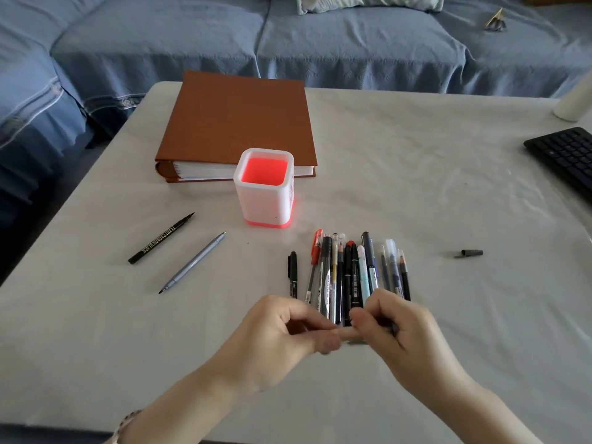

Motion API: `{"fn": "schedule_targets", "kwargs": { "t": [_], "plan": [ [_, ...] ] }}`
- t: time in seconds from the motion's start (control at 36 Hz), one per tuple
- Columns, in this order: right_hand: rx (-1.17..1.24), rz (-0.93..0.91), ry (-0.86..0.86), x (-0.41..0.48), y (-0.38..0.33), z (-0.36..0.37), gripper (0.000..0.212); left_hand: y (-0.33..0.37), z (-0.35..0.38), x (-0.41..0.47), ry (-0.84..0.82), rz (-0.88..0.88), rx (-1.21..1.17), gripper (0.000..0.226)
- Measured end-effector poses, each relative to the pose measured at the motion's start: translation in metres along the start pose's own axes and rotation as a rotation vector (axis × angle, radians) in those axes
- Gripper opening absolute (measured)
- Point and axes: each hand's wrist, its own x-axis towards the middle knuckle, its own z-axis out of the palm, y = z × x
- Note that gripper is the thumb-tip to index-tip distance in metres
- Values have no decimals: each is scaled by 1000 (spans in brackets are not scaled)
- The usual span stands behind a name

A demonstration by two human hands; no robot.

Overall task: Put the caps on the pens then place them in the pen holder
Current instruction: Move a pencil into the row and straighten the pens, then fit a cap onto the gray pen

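Note:
My left hand [288, 334] and my right hand [397, 325] meet low over the table's front, fingers curled. My right hand grips a dark pen [396, 330], mostly hidden and blurred. My left hand pinches its other end; whether a cap is there is hidden. Just beyond my hands lies a row of several pens [352, 270], with a short black pen [293, 274] to its left. A black marker [161, 238] and a grey pen [192, 262] lie uncapped farther left. A loose dark cap [469, 253] lies to the right. The white pen holder [250, 200] with a red inside stands behind the row.
A brown album [237, 123] lies behind the holder. A black keyboard [563, 155] and a white cylinder [573, 100] sit at the right edge. The table wears a pale cloth [416, 171]. A blue sofa [320, 43] runs behind and to the left.

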Motion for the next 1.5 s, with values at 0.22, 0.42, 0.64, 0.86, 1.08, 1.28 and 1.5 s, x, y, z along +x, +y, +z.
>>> {"fn": "schedule_targets", "kwargs": {
  "t": [0.22,0.42,0.64,0.86,1.08,1.28,1.5],
  "plan": [
    [38,127,-152,12,-1,0,16,-16,-10,2,-26,16,-46,15],
    [423,339,115,21,12,-9,16,-54,-57,29,431,81,652,26],
    [1,464,226,55,46,-39,33,-81,-95,46,540,-255,1049,27],
    [-395,449,80,66,60,-35,28,-71,-76,44,478,-226,954,22],
    [-725,402,331,59,97,-81,39,-35,-47,34,448,23,699,21],
    [-811,496,236,54,122,-107,29,-14,-25,30,374,169,569,16],
    [-530,434,349,42,90,-87,19,-2,-11,25,286,250,476,10]
  ]
}}
